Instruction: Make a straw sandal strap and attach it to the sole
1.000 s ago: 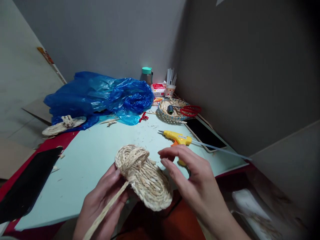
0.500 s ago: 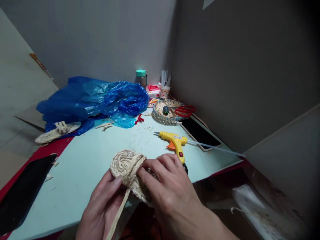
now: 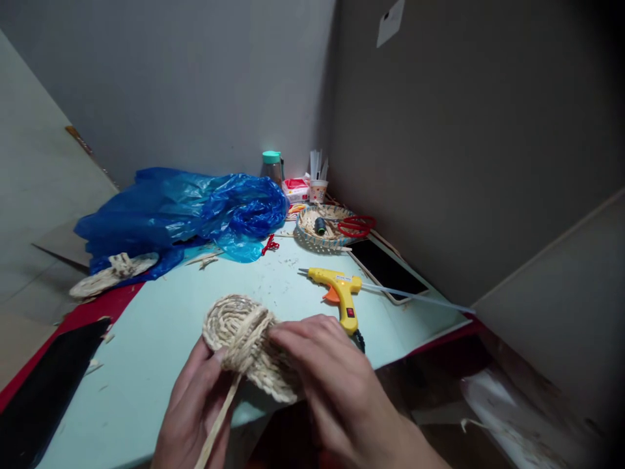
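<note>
A small woven straw slipper (image 3: pixel 234 319), pale and made of coiled braid with a strap across it, is held above the table's near edge. My left hand (image 3: pixel 195 397) grips its left side from below, thumb on top near the strap. From the strap a loose flat straw strand (image 3: pixel 217 423) hangs down over the left palm. My right hand (image 3: pixel 336 378) closes round the slipper's right end, its fingers at the strap's right side; the fingertips are partly hidden. Beyond the right hand a yellow glue gun (image 3: pixel 344 286) lies on the table with a clear glue stick in its back.
A blue plastic bag (image 3: pixel 195 208) is heaped at the back left, another straw slipper (image 3: pixel 114 273) before it. A round basket (image 3: pixel 307 238) holds a thread spool and red-handled scissors (image 3: pixel 356 227). A tablet (image 3: pixel 385 267) lies right, a black phone-like slab (image 3: pixel 53 391) left.
The slipper has shifted slightly left, and more of its right end shows. My right hand's fingers have drawn back a little and straightened. The whole view has tilted slightly upward.
</note>
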A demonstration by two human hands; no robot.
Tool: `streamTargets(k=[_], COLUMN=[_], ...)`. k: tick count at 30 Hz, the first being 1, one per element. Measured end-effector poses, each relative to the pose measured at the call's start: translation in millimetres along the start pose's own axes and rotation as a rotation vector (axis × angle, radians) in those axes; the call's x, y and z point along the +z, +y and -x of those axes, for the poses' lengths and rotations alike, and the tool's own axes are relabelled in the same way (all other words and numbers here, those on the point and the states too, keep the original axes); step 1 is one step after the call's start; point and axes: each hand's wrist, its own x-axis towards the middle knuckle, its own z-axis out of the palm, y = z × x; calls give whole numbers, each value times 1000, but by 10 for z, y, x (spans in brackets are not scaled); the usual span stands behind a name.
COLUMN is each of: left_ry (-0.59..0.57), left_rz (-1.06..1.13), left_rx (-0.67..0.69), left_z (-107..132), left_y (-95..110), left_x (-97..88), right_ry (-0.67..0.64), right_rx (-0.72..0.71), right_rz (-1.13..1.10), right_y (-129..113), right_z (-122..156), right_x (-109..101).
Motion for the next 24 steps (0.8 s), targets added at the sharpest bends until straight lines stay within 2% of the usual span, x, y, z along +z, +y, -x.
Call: streamTargets(k=[3,6,13,17,20,22,24], left_ry=[-38,-60,-40,-18,59,83,70], left_rz=[31,-49,-146,-173,-172,-152,-127], left_rx=[-45,-41,-17,-25,12,38,60], left_z=[-14,-21,49,50,11,-14,-32], left_y=[-30,-82,-100,-55,-57,-64,-67], left_x=[-49,-90,-2,-19,-61,-64,-46], right_ry=[204,242,138,164,233,269,237], right_rx=[192,279,189,191,173,130,53], right_rz=[-112,-161,-209,-143,-43,4,51], right_y=[-21,-54,-33,40,67,52,8], right_z=[12,1,-43,-68,-39,6,55], right_x=[-65,-80,-33,-32,-66,-76,-40])
